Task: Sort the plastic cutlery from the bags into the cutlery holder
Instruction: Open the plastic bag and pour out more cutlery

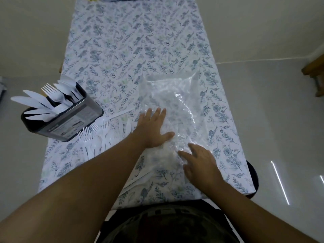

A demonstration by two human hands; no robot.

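Note:
A clear plastic bag (172, 102) lies flat and crumpled on the floral tablecloth, right of centre. My left hand (152, 129) rests palm down on the bag's left edge, fingers spread. My right hand (199, 163) lies on the bag's near end, fingers apart. A dark metal cutlery holder (70, 118) stands at the table's left edge with white plastic knives, forks and spoons sticking out. Several loose white forks (95, 137) lie on the cloth just right of the holder. More white cutlery (140, 181) lies near the front edge under my left forearm.
The table (122, 41) is long and narrow, covered by a blue-flowered white cloth, with pale floor on both sides. A round dark stool (253, 176) shows at the table's right front corner. Wooden furniture (313, 71) stands at the far right.

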